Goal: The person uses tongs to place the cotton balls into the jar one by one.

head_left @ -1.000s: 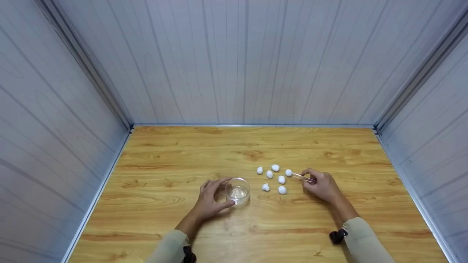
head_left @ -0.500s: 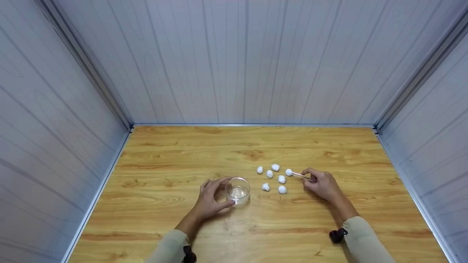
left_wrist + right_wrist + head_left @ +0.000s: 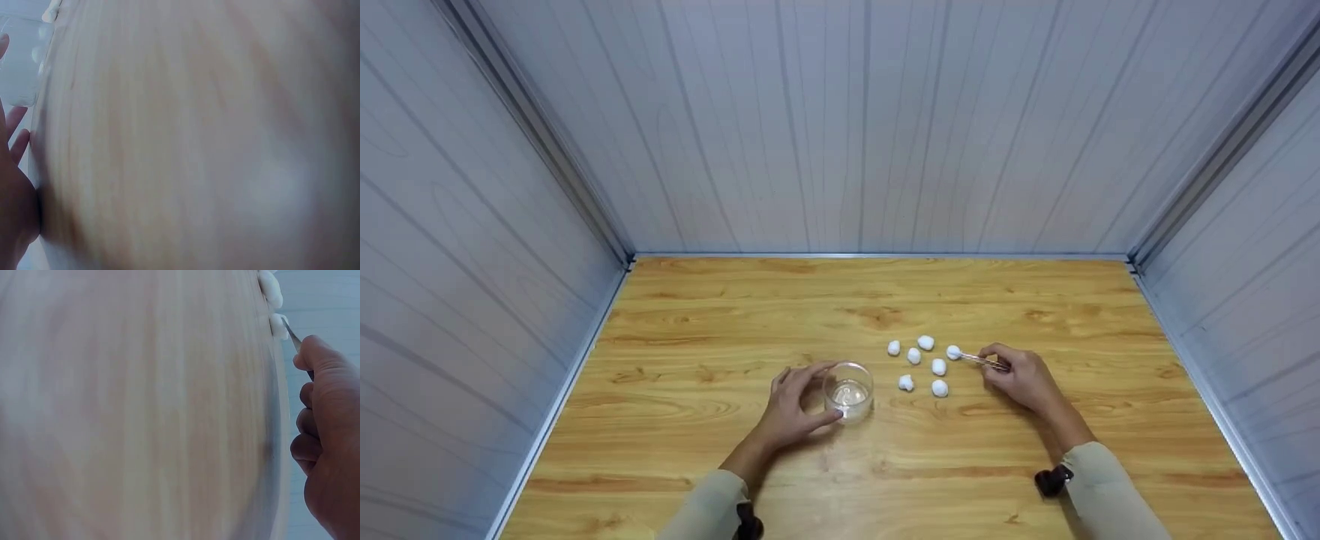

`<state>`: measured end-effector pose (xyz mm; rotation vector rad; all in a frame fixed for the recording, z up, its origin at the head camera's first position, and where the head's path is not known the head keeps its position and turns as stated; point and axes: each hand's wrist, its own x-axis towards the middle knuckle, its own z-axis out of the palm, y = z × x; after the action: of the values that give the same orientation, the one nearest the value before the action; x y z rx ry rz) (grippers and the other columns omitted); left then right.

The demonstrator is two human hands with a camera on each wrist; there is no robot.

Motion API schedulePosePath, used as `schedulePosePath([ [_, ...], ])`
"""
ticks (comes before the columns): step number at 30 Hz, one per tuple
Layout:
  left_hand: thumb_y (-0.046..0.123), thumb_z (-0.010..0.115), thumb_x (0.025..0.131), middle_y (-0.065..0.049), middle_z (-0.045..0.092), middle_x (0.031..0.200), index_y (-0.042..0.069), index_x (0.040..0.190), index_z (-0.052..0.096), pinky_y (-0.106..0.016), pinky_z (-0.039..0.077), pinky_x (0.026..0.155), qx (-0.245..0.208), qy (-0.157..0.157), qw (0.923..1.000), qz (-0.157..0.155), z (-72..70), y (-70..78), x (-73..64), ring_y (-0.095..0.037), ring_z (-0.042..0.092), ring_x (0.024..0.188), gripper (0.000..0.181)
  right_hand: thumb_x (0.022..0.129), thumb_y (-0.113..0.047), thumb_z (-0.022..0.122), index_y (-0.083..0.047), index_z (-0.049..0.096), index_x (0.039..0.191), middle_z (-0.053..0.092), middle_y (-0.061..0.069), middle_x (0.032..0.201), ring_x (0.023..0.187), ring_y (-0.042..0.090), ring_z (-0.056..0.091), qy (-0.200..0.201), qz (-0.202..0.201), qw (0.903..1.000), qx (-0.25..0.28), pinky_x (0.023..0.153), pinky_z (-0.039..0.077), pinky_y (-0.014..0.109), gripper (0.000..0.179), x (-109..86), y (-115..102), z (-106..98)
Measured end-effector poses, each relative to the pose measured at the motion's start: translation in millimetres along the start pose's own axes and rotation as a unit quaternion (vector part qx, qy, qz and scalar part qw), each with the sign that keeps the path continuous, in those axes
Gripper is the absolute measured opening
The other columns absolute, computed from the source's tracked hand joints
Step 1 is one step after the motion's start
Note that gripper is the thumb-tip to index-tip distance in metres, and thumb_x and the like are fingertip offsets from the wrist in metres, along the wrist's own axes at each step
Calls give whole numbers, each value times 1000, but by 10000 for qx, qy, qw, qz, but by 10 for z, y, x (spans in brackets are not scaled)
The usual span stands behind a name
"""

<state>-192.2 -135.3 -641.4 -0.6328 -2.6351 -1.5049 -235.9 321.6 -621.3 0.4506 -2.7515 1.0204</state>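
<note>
In the head view my left hand (image 3: 789,409) holds a clear glass cup (image 3: 849,394) from its left side, thumb at the near side and fingers at the far side. The cup stands upright on the table. My right hand (image 3: 1024,379) pinches metal tweezers (image 3: 982,361), which point left. Their tips are at a white cotton ball (image 3: 953,352), the rightmost of several; whether they grip it cannot be told. The right wrist view shows the tweezers (image 3: 294,338) touching that cotton ball (image 3: 277,327). At the left wrist view's edge, fingers lie around the cup (image 3: 21,64).
More cotton balls (image 3: 913,356) lie loosely grouped between the cup and the tweezers. The wood-grain table (image 3: 735,300) is bounded by pale panels at the back (image 3: 825,135), left and right. Both forearms reach in from the near edge, a dark wrist camera (image 3: 1051,481) on the right one.
</note>
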Motion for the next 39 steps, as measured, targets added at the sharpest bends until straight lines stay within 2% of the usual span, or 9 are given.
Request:
schedulePosePath([
  [11,39,95,86,-8,80,139,24,158,63,-79,17,131,-46,28,10000,45,3,-12,5,-34,67,136,80,91,0,81,-10,81,105,59,-7,73,67,-1,47,156,31,9992,374,66,41,24,18,-12,42,14],
  [23,41,95,85,-6,80,140,28,158,63,-78,18,132,97,19,9999,-50,6,1,6,-33,66,137,80,88,8,81,-8,83,105,56,-7,72,66,-1,46,529,130,9944,904,64,39,21,24,19,15,-75],
  [31,41,95,86,-5,79,142,29,158,63,-79,19,132,149,23,9999,-35,4,-8,0,-33,67,136,80,94,9,77,-3,82,109,53,-7,72,64,0,45,526,226,9929,1045,62,39,21,20,87,-21,-187],
  [39,40,95,86,-7,79,142,26,158,63,-79,18,131,91,28,10000,13,-4,18,1,-34,67,136,80,94,11,76,-4,83,108,56,-4,72,65,1,47,497,254,9928,1064,61,40,20,22,109,-37,-196],
])
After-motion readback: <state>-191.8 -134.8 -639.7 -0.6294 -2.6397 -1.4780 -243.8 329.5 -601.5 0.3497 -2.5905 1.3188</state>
